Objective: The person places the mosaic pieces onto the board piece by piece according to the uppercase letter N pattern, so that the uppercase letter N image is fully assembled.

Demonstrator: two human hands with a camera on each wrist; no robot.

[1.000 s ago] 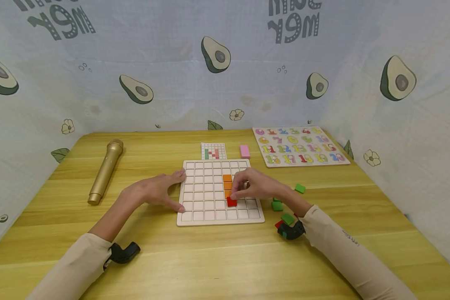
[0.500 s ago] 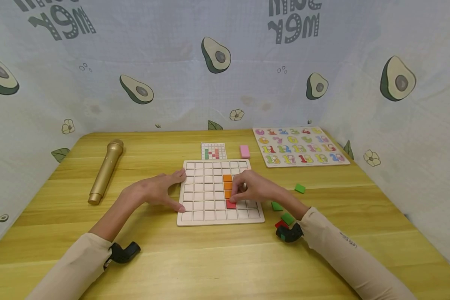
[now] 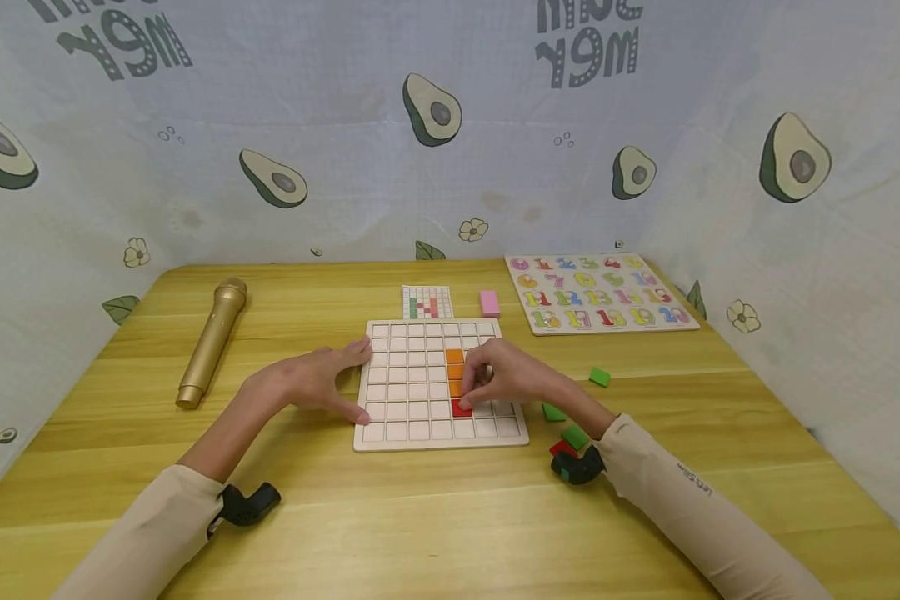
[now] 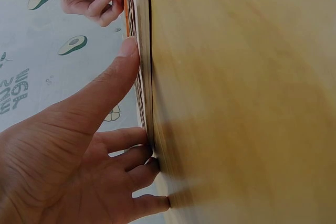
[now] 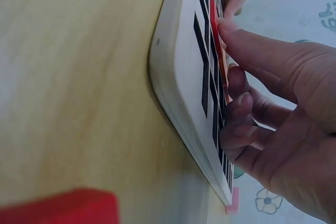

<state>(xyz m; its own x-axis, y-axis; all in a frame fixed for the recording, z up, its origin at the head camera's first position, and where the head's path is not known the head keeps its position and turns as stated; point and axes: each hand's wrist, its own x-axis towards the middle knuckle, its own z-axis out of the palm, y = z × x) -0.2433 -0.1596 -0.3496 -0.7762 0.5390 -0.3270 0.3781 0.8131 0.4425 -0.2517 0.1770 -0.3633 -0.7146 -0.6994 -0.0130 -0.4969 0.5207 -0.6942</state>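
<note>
A white wooden grid board (image 3: 418,432) lies flat on the table. Along its left edge rests my left hand (image 3: 311,379), thumb and fingers spread apart and touching the rim; the left wrist view shows the thumb (image 4: 113,80) against the board's side. My right hand (image 3: 506,371) is over the board with bent fingers, its thumb and fingertips on a red square tile (image 3: 461,408). That tile sits in a cell just below a column of orange tiles (image 3: 456,372). Part of the red tile is hidden by the thumb in the head view.
Loose green tiles (image 3: 574,437) and a red tile (image 3: 562,448) lie right of the board. Behind it are a pattern card (image 3: 427,302) and a pink block (image 3: 489,303). A number puzzle (image 3: 603,296) is at back right, a gold microphone (image 3: 212,346) at left.
The right hand has lowered the red tile slightly, from tilted over the cell to lying level below the orange tiles. The left hand has stayed at the board's edge.
</note>
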